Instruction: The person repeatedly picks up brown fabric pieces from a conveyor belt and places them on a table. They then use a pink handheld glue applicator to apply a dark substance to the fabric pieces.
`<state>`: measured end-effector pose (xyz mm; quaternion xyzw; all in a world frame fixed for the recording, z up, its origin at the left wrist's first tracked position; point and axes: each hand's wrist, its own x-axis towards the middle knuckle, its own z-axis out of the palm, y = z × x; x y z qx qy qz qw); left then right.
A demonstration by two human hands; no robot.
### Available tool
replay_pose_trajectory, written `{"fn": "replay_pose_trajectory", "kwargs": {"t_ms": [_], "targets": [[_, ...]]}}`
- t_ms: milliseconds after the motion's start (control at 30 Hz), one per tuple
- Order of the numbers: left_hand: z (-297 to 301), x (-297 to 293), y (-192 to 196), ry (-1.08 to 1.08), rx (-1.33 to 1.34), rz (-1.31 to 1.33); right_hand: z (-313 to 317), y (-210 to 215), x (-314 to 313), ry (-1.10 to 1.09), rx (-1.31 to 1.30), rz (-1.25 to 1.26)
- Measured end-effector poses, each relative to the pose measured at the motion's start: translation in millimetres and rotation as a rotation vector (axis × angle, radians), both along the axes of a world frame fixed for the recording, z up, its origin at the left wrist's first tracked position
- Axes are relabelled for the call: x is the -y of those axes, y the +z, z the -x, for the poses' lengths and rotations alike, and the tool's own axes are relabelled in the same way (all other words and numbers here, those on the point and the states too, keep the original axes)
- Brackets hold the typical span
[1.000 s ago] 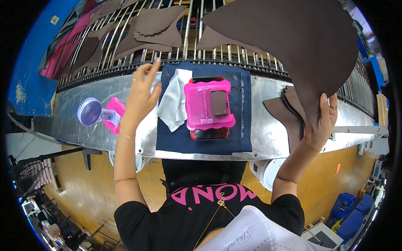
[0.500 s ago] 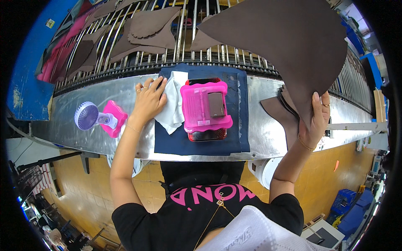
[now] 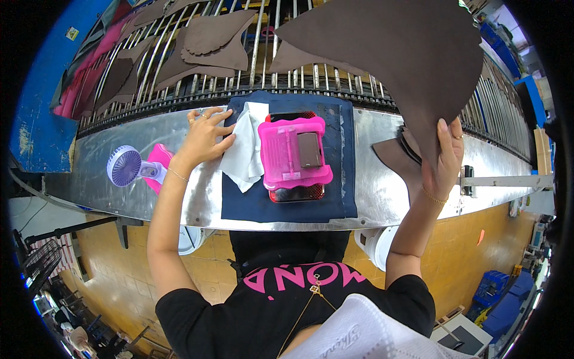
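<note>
My right hand grips the lower edge of a large dark brown leather piece, holding it up over the right side of the metal bench. My left hand rests with fingers spread on a white cloth at the left edge of a navy mat. A pink device with a brown block on top sits in the middle of the mat. More brown pieces lie stacked on the bench under my right hand.
A small lilac fan on a pink base stands at the bench's left. Behind the bench, a slatted metal rack carries several brown leather pieces. Blue crates sit on the orange floor at the right.
My left hand came down from above the bench and settled on the white cloth. My right hand kept the large leather piece raised, shifting it slightly.
</note>
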<state>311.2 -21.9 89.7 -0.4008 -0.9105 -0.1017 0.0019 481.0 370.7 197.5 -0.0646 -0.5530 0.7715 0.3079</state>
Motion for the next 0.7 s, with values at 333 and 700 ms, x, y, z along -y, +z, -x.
{"fn": "replay_pose_trajectory", "kwargs": {"t_ms": [333, 700], "targets": [[3.8, 6.9, 33.0, 0.104, -0.020, -0.496, 118.1, -44.8, 25.8, 0.357, 0.169, 0.316], [-9.1, 11.9, 12.7, 0.303, -0.092, -0.864, 301.5, -142.9, 76.1, 0.272, 0.186, 0.568]]}}
